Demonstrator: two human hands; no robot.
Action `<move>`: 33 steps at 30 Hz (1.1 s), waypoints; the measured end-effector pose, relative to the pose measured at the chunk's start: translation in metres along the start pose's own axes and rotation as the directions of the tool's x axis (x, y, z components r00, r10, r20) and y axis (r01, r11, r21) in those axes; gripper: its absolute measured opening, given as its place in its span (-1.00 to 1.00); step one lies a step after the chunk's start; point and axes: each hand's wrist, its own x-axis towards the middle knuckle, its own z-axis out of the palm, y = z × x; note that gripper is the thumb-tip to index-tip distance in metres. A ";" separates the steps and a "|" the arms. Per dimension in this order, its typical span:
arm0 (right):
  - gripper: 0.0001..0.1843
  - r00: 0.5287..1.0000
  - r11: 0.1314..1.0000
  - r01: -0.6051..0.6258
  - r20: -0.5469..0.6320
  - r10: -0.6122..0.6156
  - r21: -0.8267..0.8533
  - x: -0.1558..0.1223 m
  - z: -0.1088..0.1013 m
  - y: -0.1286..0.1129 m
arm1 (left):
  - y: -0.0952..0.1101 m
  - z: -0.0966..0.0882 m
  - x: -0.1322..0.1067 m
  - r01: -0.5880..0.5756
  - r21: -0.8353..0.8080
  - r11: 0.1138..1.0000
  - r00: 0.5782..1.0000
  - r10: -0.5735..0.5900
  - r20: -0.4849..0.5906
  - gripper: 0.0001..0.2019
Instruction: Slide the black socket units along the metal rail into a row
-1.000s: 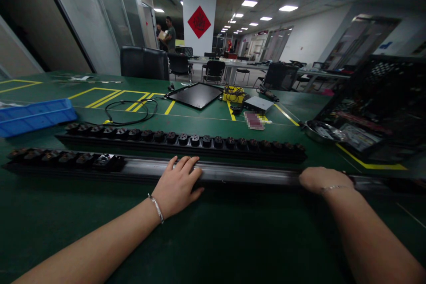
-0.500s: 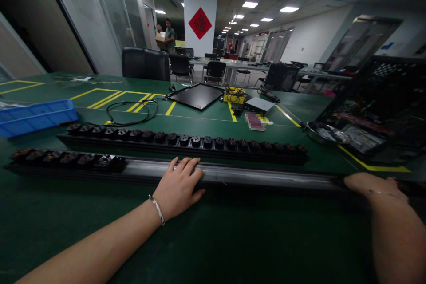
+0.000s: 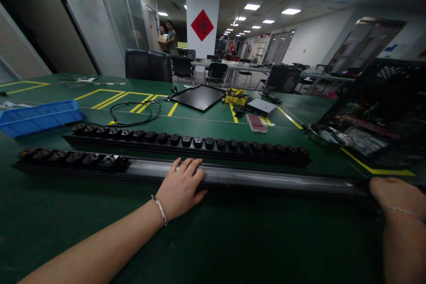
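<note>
A long black rail (image 3: 266, 179) with a bare metal channel lies across the green table (image 3: 213, 239) in front of me; several socket modules (image 3: 71, 159) fill its left end. My left hand (image 3: 181, 186) rests flat on the rail's middle, fingers stretched out over the channel. My right hand (image 3: 396, 195) is closed over the rail's right end, its fingers hidden behind the knuckles. Behind it lies a second rail (image 3: 186, 142) filled with sockets along its whole length.
A blue bin (image 3: 40, 117) sits at the left, a black cable loop (image 3: 133, 113) and a dark flat panel (image 3: 198, 96) farther back. A metal bowl (image 3: 324, 134) and a black crate (image 3: 382, 111) stand at the right. A person carrying a box stands far off by the glass wall.
My right hand has slid to the right along the rail, from past its middle to its right end. My left hand has stayed in place.
</note>
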 end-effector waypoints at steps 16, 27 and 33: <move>-0.53 0.181 0.095 0.953 -0.291 -0.939 0.287 -0.276 -0.076 -0.210 | -0.035 -0.024 -0.009 0.064 0.106 0.992 0.997 -0.059 -0.047 -0.61; -0.57 0.192 0.099 0.950 -0.305 -0.933 0.295 -0.273 -0.067 -0.210 | -0.110 -0.075 -0.028 0.483 0.479 0.733 0.638 -0.669 0.381 -0.64; -0.56 0.186 0.091 0.953 -0.320 -0.929 0.288 -0.272 -0.065 -0.210 | -0.105 -0.071 -0.023 0.479 0.469 0.742 0.634 -0.662 0.400 -0.63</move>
